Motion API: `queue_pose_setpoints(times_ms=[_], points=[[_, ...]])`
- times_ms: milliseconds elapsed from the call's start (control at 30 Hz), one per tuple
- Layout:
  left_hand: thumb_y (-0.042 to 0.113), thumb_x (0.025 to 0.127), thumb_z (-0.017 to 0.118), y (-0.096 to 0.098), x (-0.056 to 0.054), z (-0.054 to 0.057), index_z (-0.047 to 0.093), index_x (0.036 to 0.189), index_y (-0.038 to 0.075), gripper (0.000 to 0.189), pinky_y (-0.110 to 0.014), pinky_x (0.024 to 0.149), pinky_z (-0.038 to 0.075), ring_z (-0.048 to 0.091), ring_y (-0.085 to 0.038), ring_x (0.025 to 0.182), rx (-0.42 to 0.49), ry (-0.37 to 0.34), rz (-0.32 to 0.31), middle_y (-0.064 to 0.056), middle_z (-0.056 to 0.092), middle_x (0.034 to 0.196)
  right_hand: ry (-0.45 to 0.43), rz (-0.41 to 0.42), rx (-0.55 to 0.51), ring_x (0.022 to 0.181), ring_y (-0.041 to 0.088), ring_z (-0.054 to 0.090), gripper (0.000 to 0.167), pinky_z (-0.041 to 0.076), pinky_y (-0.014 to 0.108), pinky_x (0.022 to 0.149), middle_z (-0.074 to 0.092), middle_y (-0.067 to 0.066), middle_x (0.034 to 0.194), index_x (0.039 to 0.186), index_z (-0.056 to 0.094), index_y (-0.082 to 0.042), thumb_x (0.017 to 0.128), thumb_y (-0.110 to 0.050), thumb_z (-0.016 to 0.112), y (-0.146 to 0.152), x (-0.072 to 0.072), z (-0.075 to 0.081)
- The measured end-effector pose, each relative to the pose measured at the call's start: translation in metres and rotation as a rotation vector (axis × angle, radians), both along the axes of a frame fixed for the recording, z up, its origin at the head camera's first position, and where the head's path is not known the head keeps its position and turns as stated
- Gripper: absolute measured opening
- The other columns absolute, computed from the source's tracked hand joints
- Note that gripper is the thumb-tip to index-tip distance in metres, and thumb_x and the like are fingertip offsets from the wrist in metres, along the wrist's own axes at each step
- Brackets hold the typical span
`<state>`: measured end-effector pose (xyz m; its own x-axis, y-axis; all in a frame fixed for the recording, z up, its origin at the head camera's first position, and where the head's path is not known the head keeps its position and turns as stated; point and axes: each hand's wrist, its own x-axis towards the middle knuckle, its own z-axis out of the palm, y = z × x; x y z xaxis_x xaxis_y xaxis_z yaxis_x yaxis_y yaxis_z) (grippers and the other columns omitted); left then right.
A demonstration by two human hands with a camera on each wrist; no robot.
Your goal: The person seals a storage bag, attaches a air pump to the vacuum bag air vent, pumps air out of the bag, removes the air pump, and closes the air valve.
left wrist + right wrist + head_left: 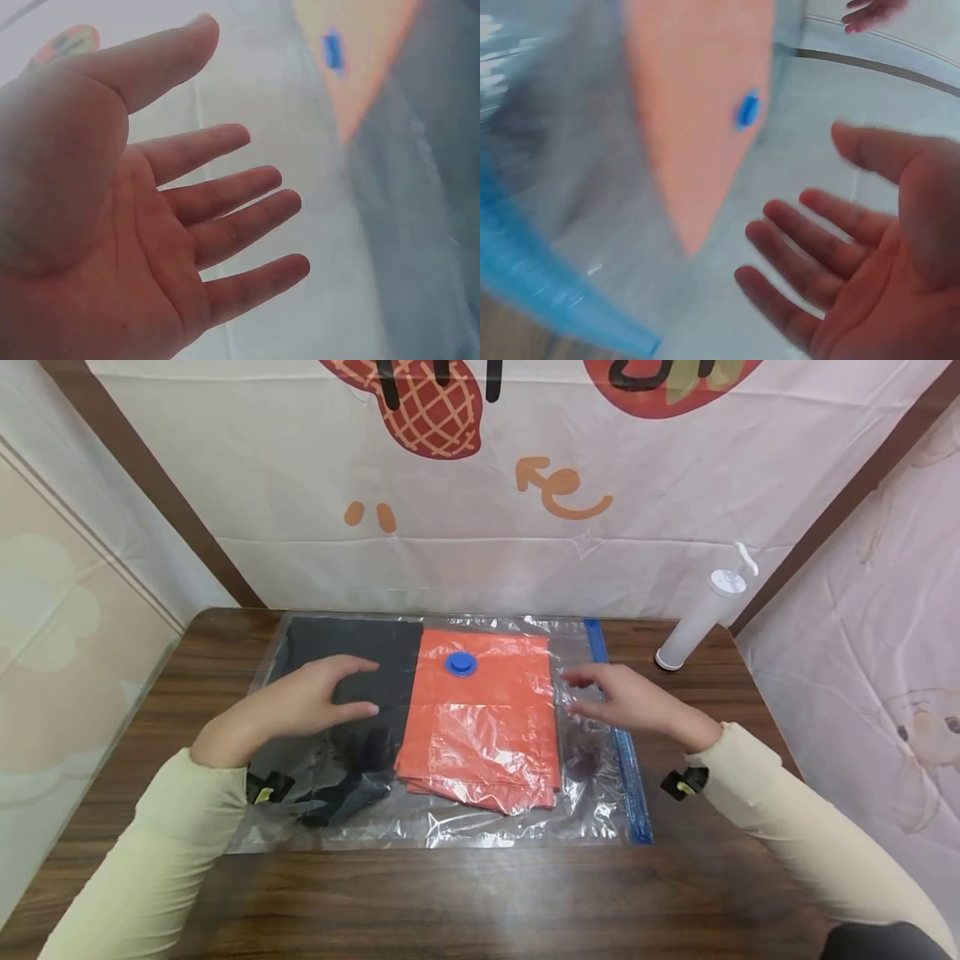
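Note:
A clear plastic vacuum storage bag point(465, 833) lies flat on the table with folded orange cloth point(487, 735) and dark cloth point(352, 643) inside. A round blue valve point(461, 664) sits over the orange cloth, and a blue zip strip point(630, 777) runs along the bag's right edge. My left hand point(311, 697) hovers above the dark cloth, thumb and fingers apart, palm bare in the left wrist view. Over the bag's right side, near the zip strip, my right hand point(618, 697) is held with spread, relaxed fingers and nothing in it.
A white hand pump point(693, 622) stands at the table's back right corner. The brown wooden table point(450, 902) extends in front of the bag. Behind it hangs a printed cloth backdrop point(480, 560), with more hanging cloth at both sides.

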<state>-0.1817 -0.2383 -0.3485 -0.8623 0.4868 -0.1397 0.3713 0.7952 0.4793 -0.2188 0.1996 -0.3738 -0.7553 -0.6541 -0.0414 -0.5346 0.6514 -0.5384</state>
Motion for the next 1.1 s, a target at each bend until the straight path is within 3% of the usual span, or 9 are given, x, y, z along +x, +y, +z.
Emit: queue_pose_setpoints(times_ms=[133, 267, 400, 500, 733, 933, 1100], points=[[0.028, 0.097, 0.072, 0.020, -0.018, 0.011, 0.044, 0.149, -0.004, 0.067, -0.061, 0.111, 0.037, 0.042, -0.043, 0.140, 0.018, -0.010, 0.004, -0.026, 0.046, 0.150, -0.054, -0.110, -0.046, 0.114, 0.034, 0.064, 0.042, 0.052, 0.049, 0.098, 0.066, 0.021, 0.125, 0.134, 0.059, 0.004, 0.098, -0.016, 0.069, -0.027, -0.020, 0.008], [0.029, 0.098, 0.070, 0.034, -0.038, 0.006, 0.040, 0.152, -0.002, 0.069, -0.059, 0.112, 0.037, 0.040, -0.044, 0.141, 0.078, -0.008, 0.047, -0.025, 0.041, 0.154, -0.156, -0.239, -0.141, 0.108, 0.031, 0.064, 0.035, 0.053, 0.045, 0.093, 0.067, 0.016, 0.118, 0.129, 0.063, -0.001, 0.100, -0.019, 0.067, -0.058, -0.040, 0.006], [0.033, 0.099, 0.069, 0.045, -0.055, -0.020, 0.034, 0.155, -0.001, 0.074, -0.060, 0.115, 0.031, 0.030, -0.042, 0.147, 0.126, -0.037, 0.084, -0.025, 0.032, 0.159, -0.331, -0.357, -0.325, 0.111, 0.037, 0.063, 0.031, 0.054, 0.050, 0.094, 0.067, 0.015, 0.115, 0.127, 0.064, -0.001, 0.100, -0.017, 0.066, -0.091, -0.054, -0.007], [0.042, 0.098, 0.068, 0.052, -0.066, -0.043, 0.028, 0.158, 0.000, 0.083, -0.063, 0.117, 0.024, 0.019, -0.043, 0.152, 0.121, -0.072, 0.092, -0.025, 0.021, 0.164, -0.402, -0.396, -0.426, 0.117, 0.041, 0.061, 0.031, 0.052, 0.052, 0.097, 0.066, 0.017, 0.116, 0.126, 0.063, 0.000, 0.100, -0.015, 0.066, -0.113, -0.060, -0.020], [0.062, 0.089, 0.069, 0.064, -0.089, -0.077, 0.012, 0.165, 0.014, 0.106, -0.074, 0.113, -0.009, -0.011, -0.047, 0.152, -0.051, -0.138, 0.084, -0.019, -0.005, 0.169, -0.335, -0.400, -0.516, 0.108, 0.028, 0.065, 0.032, 0.053, 0.041, 0.095, 0.069, 0.016, 0.115, 0.124, 0.066, 0.005, 0.097, -0.011, 0.069, -0.146, -0.079, -0.053], [0.063, 0.082, 0.075, 0.066, -0.093, -0.103, 0.010, 0.165, 0.020, 0.114, -0.073, 0.110, -0.018, -0.019, -0.045, 0.151, -0.110, -0.178, 0.073, -0.020, -0.010, 0.168, -0.390, -0.400, -0.513, 0.108, 0.024, 0.064, 0.034, 0.054, 0.032, 0.086, 0.069, 0.013, 0.118, 0.125, 0.067, -0.001, 0.095, -0.014, 0.074, -0.159, -0.089, -0.079], [0.065, 0.080, 0.076, 0.069, -0.095, -0.112, 0.007, 0.165, 0.022, 0.118, -0.072, 0.109, -0.021, -0.023, -0.042, 0.151, -0.144, -0.194, 0.055, -0.018, -0.014, 0.168, -0.366, -0.391, -0.470, 0.100, 0.022, 0.061, 0.038, 0.052, 0.026, 0.079, 0.066, 0.016, 0.115, 0.126, 0.065, 0.002, 0.093, -0.013, 0.076, -0.162, -0.089, -0.094]])
